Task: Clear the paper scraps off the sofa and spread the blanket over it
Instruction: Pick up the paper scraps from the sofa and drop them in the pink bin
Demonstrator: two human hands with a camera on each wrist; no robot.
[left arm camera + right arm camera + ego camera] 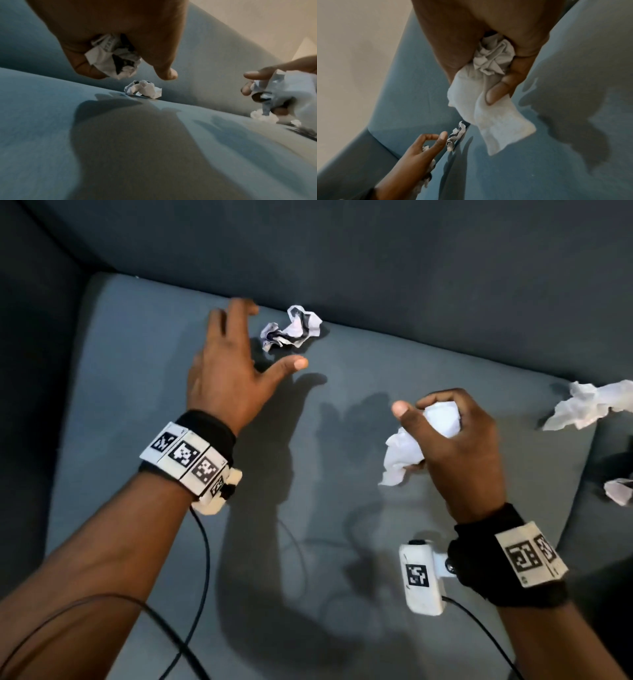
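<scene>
A crumpled printed paper scrap (pixel 293 332) (pixel 143 90) (pixel 456 135) lies on the blue-grey sofa seat (pixel 137 405) against the backrest. My left hand (pixel 260 350) (pixel 126 73) hovers just left of it, thumb and forefinger spread. In the left wrist view its curled fingers hold another printed scrap (pixel 113 59) in the palm. My right hand (pixel 424 405) (pixel 474 81) grips a wad of white paper (pixel 404 453) (pixel 496 119) above the middle of the seat. No blanket is in view.
Two more white scraps (pixel 589 405) (pixel 620 491) lie at the right edge of the seat. The backrest (pixel 376 268) runs along the far side and an armrest (pixel 34 371) closes the left. Wrist camera cables trail over the front of the seat.
</scene>
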